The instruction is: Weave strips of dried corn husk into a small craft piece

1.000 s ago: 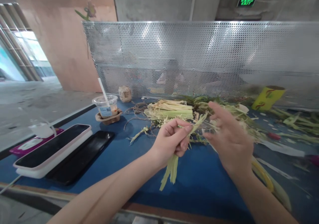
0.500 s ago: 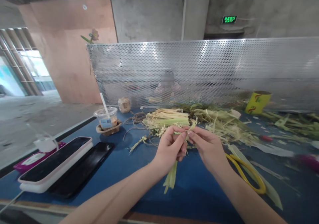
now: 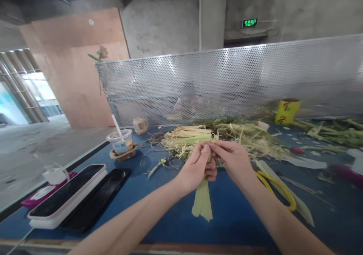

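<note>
A pale green corn husk strip (image 3: 203, 202) is pinched in my left hand (image 3: 197, 168), its wide end hanging below the curled fingers. My right hand (image 3: 234, 158) meets the left at the strip's upper end, thumb and fingertips pressed together there. The fingers hide most of that top part. Just behind my hands lies a bundle of dried husks (image 3: 188, 135). A small knotted husk piece (image 3: 155, 168) rests on the blue table to the left of my left hand. Beside my right forearm are yellow looped handles (image 3: 290, 200), partly covered by a long husk leaf.
Two phones (image 3: 69, 192) (image 3: 96, 202) and a magenta box (image 3: 36, 198) lie at left. Behind them stands a cup with a straw (image 3: 120, 143). Loose husks (image 3: 255, 141) and a yellow tube (image 3: 287, 112) sit at right. A perforated metal screen (image 3: 159, 88) borders the back.
The husk strip has turned so its broad face shows below my left hand. Both hands remain together at its top. The view has shifted and tilted slightly.
</note>
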Demonstrator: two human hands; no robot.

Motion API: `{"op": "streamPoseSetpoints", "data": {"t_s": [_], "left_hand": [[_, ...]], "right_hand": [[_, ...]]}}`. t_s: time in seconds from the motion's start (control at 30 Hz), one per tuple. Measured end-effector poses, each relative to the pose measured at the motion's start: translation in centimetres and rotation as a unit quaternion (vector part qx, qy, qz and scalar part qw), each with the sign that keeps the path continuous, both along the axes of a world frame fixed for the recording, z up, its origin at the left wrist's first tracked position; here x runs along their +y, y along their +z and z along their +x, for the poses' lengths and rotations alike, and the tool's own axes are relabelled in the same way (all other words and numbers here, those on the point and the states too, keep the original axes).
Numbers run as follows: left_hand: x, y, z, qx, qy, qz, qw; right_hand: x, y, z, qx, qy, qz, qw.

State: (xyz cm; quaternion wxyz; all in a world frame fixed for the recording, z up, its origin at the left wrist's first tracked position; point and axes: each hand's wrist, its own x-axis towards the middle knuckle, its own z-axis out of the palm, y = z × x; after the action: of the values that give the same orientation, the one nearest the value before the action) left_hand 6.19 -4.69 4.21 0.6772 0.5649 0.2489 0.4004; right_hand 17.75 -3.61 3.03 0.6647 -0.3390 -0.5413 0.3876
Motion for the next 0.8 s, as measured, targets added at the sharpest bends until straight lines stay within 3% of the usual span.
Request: {"op": "streamPoseSetpoints", "data": {"t_s": [0.07, 0.2, 0.27, 0.33, 0.43, 0.57, 0.8], "left_hand": [[0.6, 0.0, -0.6, 0.030, -0.032, 0.034, 0.998], [2.1, 0.9, -2.2, 0.167, -0.031, 0.165, 0.971], [2.4, 1.5, -2.7, 0.194, -0.029, 0.179, 0.964], [2.4, 1.9, -2.9, 0.166, 0.002, 0.144, 0.975], [2.0, 1.9, -3.0, 0.075, 0.104, 0.108, 0.986], [1.6, 1.2, -4.0, -0.006, 0.169, 0.155, 0.973], [2.8, -1.2, -6.6, -0.046, 0.234, 0.141, 0.961]], "right_hand": [[0.3, 0.1, 0.1, -0.013, 0.003, -0.008, 1.000], [0.8, 0.4, 0.2, -0.038, 0.003, -0.019, 0.999], [1.1, 0.8, -0.1, -0.044, 0.005, -0.019, 0.999], [1.4, 1.3, -0.7, -0.041, 0.015, -0.019, 0.999], [2.1, 2.1, -2.2, -0.018, 0.052, -0.019, 0.998], [3.1, 2.6, -4.6, 0.007, 0.121, -0.021, 0.992], [3.7, 0.5, -7.6, 0.027, 0.145, -0.033, 0.989]]}}
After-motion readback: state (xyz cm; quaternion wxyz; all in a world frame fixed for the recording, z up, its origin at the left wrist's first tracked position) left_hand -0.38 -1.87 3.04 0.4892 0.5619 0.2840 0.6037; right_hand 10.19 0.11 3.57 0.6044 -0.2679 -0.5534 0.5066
